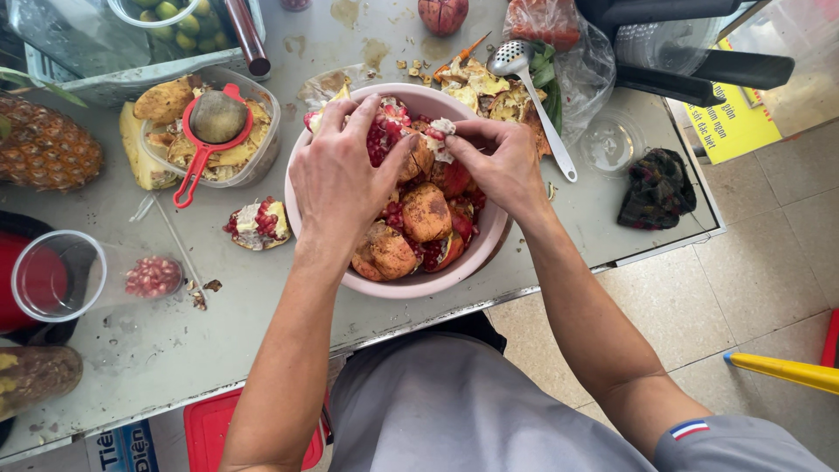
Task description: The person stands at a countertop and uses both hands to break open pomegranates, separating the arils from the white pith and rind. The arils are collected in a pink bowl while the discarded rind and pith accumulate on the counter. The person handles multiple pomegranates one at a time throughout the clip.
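Both my hands work over a pink bowl (411, 284) on a steel table. My left hand (345, 179) and my right hand (498, 162) together grip one broken pomegranate piece (404, 140) with red seeds showing, held above the bowl's far side. Inside the bowl lie several pomegranate chunks (426, 212) with brown skin and red seeds. A clear plastic cup (96, 278) lying on its side at the left holds loose red seeds (153, 276).
A pomegranate fragment (260, 223) lies left of the bowl. A plastic tub of peels with a red strainer (210, 131) sits at the back left, a pineapple (48, 149) beside it. A metal ladle (537, 96), peel scraps, a dark cloth (657, 188) and a whole pomegranate (443, 13) lie behind.
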